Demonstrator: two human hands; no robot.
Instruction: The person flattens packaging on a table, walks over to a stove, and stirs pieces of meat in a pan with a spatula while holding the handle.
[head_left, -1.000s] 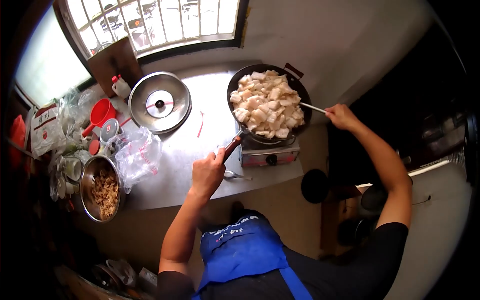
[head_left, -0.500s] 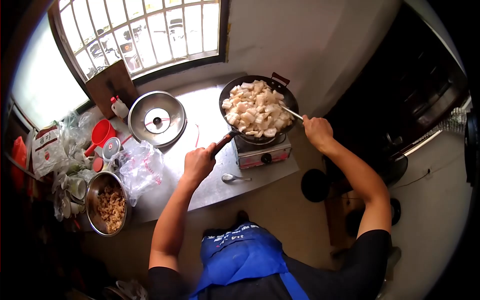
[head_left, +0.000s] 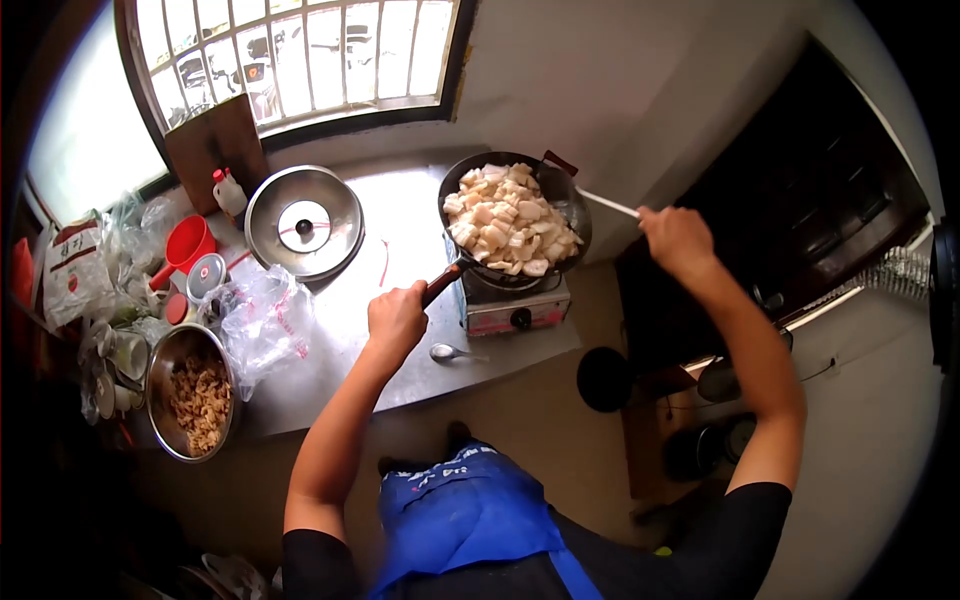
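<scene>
My left hand [head_left: 397, 318] is wrapped round the dark handle of a wok [head_left: 585, 235], which sits on a small gas stove [head_left: 518, 308]. Pale, thick-cut chunks [head_left: 512, 220] that look like pork fat are heaped in it. In my closed right hand [head_left: 678, 240] is the light handle of a cooking spatula [head_left: 608, 203]. The spatula reaches over the wok's right rim; its head is hard to make out against the dark pan wall.
A metal spoon [head_left: 450, 353] lies at the counter's [head_left: 360, 375] front. Left of the wok are a lidded metal pan [head_left: 345, 215], a red ladle [head_left: 190, 240], plastic bags [head_left: 260, 315] and a steel bowl [head_left: 232, 400] of browned pieces. A cutting board [head_left: 215, 150] leans by the window.
My right hand has moved right and slightly up, drawing the spatula back toward the wok's right rim and baring the pan wall there. My left hand keeps the handle. The view has shifted slightly.
</scene>
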